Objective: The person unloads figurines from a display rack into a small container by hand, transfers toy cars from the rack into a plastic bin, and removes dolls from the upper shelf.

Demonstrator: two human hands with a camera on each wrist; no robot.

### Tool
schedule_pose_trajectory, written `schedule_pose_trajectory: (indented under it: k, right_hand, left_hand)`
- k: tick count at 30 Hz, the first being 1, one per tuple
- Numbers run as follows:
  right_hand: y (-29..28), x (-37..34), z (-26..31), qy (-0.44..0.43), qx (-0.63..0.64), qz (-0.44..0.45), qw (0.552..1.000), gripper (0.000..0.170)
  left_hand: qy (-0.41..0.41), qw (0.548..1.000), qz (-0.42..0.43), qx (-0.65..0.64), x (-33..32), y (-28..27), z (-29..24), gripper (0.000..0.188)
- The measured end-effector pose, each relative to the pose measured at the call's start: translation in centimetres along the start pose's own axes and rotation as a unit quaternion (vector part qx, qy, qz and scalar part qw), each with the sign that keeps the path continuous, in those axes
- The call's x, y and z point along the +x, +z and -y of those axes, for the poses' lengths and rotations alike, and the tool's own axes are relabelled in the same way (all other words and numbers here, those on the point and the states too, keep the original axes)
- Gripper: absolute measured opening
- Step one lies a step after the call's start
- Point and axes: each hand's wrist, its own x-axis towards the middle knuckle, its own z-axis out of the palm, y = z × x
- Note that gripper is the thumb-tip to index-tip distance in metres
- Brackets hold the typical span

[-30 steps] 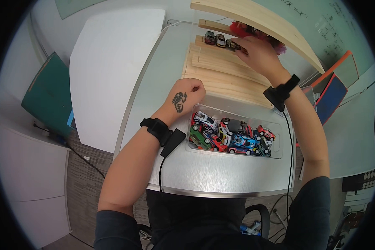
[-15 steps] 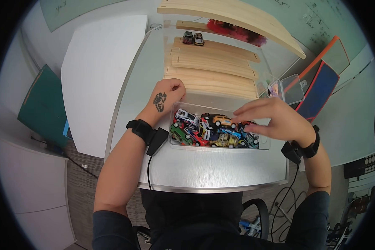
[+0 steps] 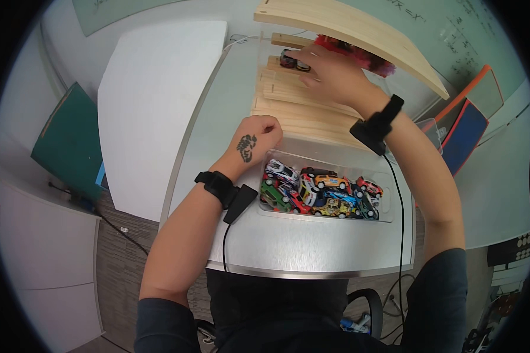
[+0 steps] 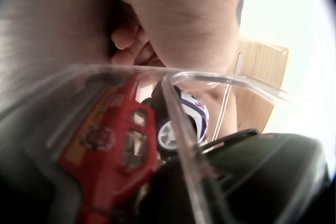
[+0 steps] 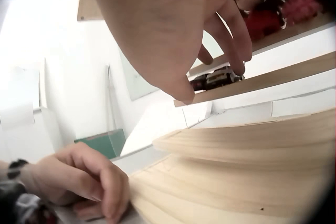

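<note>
Two small toy cars (image 3: pixel 287 59) stand side by side at the left end of an upper wooden shelf board. My right hand (image 3: pixel 331 73) reaches over them from the right, fingers extended and spread. In the right wrist view, the thumb is near one end of the cars (image 5: pixel 216 79) and a fingertip is right at the other. My left hand (image 3: pixel 258 136) rests loosely curled by the back left corner of a clear plastic bin (image 3: pixel 385 203), holding nothing. Several pull-back style toy cars, including an orange one (image 3: pixel 331 181) and a red one (image 4: pixel 113 140), fill the bin.
The stepped wooden rack (image 3: pixel 312 120) stands behind the bin, with a thick top board (image 3: pixel 359 29) overhanging my right hand. Dolls in red (image 5: pixel 262 22) sit on the board behind the cars. A lidded clear box (image 3: pixel 431 132) stands right of the rack. Cables hang from both wrists.
My right hand first held a car at the shelf, then was over the bin; now it is back at the shelf. Orange and yellow cars have appeared in the bin. The left hand stays put.
</note>
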Motion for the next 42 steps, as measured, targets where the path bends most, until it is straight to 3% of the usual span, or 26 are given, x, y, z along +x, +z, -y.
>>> schedule_pose_trajectory:
  k: [2,9,11,12,14,16,19,22,27,29,30,32,33,36,37,39,42]
  right_hand:
    - [0.6,1.4,1.2,0.035,-0.112,0.044,0.992,0.043]
    - [2.0,2.1,-0.6,0.018,-0.14,0.048,0.989,0.033]
    - [0.6,0.3,0.6,-0.015,-0.061,-0.047,0.997,0.029]
    - [-0.6,-0.7,1.9,-0.014,-0.061,-0.045,0.997,0.029]
    - [-4.1,-2.7,5.3,0.03,0.109,0.002,0.994,0.031]
    - [-6.7,-4.8,8.3,0.001,0.197,0.021,0.98,0.033]
    - [-8.0,-7.3,11.1,-0.067,0.229,0.065,0.969,0.033]
    - [-7.0,-9.1,11.6,-0.127,0.19,0.121,0.966,0.033]
    - [-8.9,-11.9,8.2,-0.073,0.224,0.086,0.968,0.035]
    - [-8.7,-14.1,5.8,0.098,0.263,0.109,0.954,0.033]
    - [-8.2,-15.4,4.8,0.098,0.262,0.105,0.954,0.033]
    - [-6.5,-18.0,3.1,0.244,0.41,0.109,0.872,0.028]
    - [-5.5,-18.8,2.5,0.244,0.411,0.103,0.872,0.028]
    - [-3.4,-20.9,2.1,0.283,0.645,0.055,0.708,0.025]
    - [-2.7,-21.4,1.9,0.28,0.65,0.045,0.705,0.025]
    - [-1.6,-22.2,1.5,0.257,0.696,0.108,0.662,0.026]
    - [-1.7,-23.1,1.4,0.256,0.734,0.105,0.62,0.028]
  left_hand:
    - [0.004,1.0,-0.003,0.002,0.1,0.2,0.4,0.02]
    - [0.002,1.0,-0.003,0.011,0.1,0.0,0.2,0.023]
    - [0.004,1.0,-0.001,0.005,-0.1,0.1,0.2,0.023]
    - [0.004,1.0,0.0,0.006,-0.1,0.0,0.1,0.023]
    - [0.006,1.0,-0.004,0.005,-0.1,0.0,0.1,0.023]
    - [0.019,1.0,-0.012,0.018,-0.1,0.0,0.2,0.024]
    - [0.027,0.999,0.025,0.012,-0.3,-0.7,-0.2,0.024]
    - [0.034,0.999,0.004,0.012,-0.2,-0.2,0.0,0.023]
    - [0.0,1.0,0.02,-0.014,-0.1,-0.3,0.4,0.018]
    - [0.006,1.0,0.018,-0.009,-0.1,-0.3,0.4,0.018]
    - [0.009,1.0,0.016,-0.006,-0.2,-0.3,0.3,0.018]
    - [-0.002,1.0,0.019,-0.013,-0.3,-0.4,-0.4,0.019]
    - [-0.017,0.999,0.022,-0.022,-0.5,-0.5,-0.6,0.02]
    - [-0.032,0.998,0.055,0.004,-0.8,-0.8,-1.4,0.018]
    - [-0.03,0.998,0.059,0.016,-1.1,-0.9,-2.2,0.018]
    - [0.01,0.998,0.043,0.039,-1.4,-1.1,-4.4,0.015]
    - [0.076,0.991,0.041,0.103,-0.4,-1.0,-8.9,0.02]
